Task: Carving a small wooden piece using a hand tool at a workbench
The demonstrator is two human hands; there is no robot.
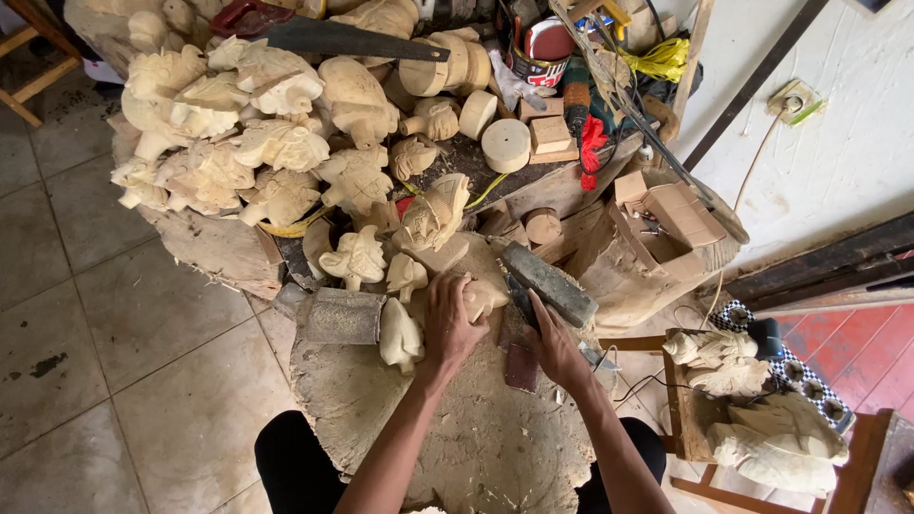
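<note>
My left hand (450, 324) presses down on a pale carved wood figure (483, 295) that lies on a round wooden stump (457, 428). My right hand (553, 345) grips the handle of a dark wooden mallet (549, 284), whose block head sits just right of the figure. A second pale carving (400, 335) lies against my left hand, and a grey rectangular block (343, 316) rests left of it. A flat dark red-brown piece (521, 365) lies on the stump under my right wrist.
A heap of pale unfinished carvings (238, 133) covers the bench behind, with a saw (333, 36), round wood blanks (505, 145), tins and tools. A cardboard box (671, 214) stands at right. More carvings (762, 428) sit on a low stool lower right. Grey tiled floor (105, 333) lies left.
</note>
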